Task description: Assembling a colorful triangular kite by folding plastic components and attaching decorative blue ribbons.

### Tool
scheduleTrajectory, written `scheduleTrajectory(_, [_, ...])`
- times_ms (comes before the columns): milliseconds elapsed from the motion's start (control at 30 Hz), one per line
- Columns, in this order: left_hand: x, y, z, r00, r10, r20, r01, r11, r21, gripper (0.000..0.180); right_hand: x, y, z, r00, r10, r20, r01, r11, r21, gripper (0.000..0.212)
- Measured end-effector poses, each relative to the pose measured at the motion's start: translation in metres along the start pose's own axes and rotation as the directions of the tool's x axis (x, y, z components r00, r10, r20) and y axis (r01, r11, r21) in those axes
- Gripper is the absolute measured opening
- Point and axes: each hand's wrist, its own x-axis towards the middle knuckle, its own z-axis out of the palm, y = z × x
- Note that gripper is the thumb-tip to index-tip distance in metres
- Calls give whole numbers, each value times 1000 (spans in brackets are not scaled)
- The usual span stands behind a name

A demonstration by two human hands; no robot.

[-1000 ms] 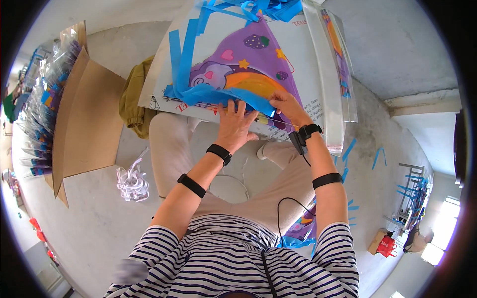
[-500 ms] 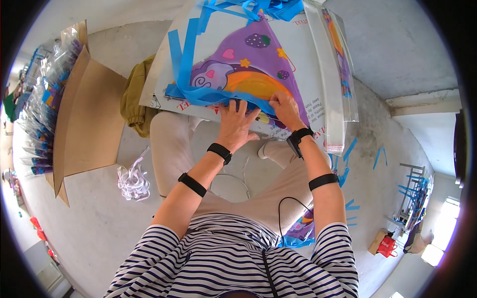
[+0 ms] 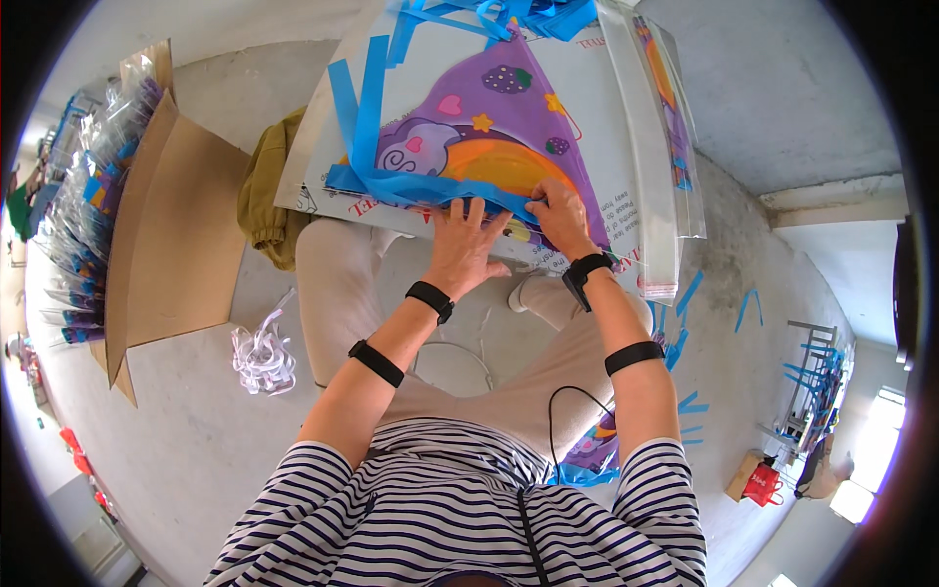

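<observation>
The thin, shiny purple three-cornered sheet [image 3: 489,122] with a pink heart, yellow stars and an orange curve lies flat in front of you, its pointy tip turned away from you. It is on top of a big white printed board [image 3: 618,127], just past your knees. A long, flat, bright blue strip [image 3: 421,185] runs along its near edge, and one end bends up on the left. Your right hand [image 3: 567,223] has its thumb and pointing finger pinched together on the right part of the blue strip. Your left hand [image 3: 462,249] is spread wide, with its fingertips against the strip's near edge; it is pressing there, not gripping. At the far end of the board is a messy pile of blue strips [image 3: 553,18]. A clear plastic bag [image 3: 675,108] lies along the right side. To the left sit a crumpled olive-green cloth [image 3: 262,201] and a tall brown cardboard box [image 3: 191,225]. A tangle of white ribbon [image 3: 262,357] is on the grey floor [image 3: 210,421], near your left leg.
</observation>
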Motion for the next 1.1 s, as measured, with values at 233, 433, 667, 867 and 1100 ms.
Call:
scheduleTrajectory(233, [-3, -8, -3, 998, 9, 57, -5, 998, -61, 101, -3, 2, 2, 993, -111, -40, 110, 994, -28, 23])
scheduleTrajectory(433, [-7, -12, -2, 999, 54, -3, -54, 994, -93, 114, -5, 2, 2, 994, -96, -46, 96, 995, -1, 22])
scheduleTrajectory(667, [-7, -10, -4, 999, 36, 24, -35, 998, -60, 114, -5, 3, 3, 994, -92, -60, 92, 996, 10, 22])
scheduleTrajectory(867, [-6, -8, -3, 999, 34, -2, -34, 999, -38, 109, -4, 5, 5, 997, -56, -56, 57, 998, 15, 24])
scheduleTrajectory(1100, [-5, -7, -6, 998, 30, 52, -28, 998, -52, 108, -14, -39, 5, 920, -218, -325, 233, 972, 9, 32])
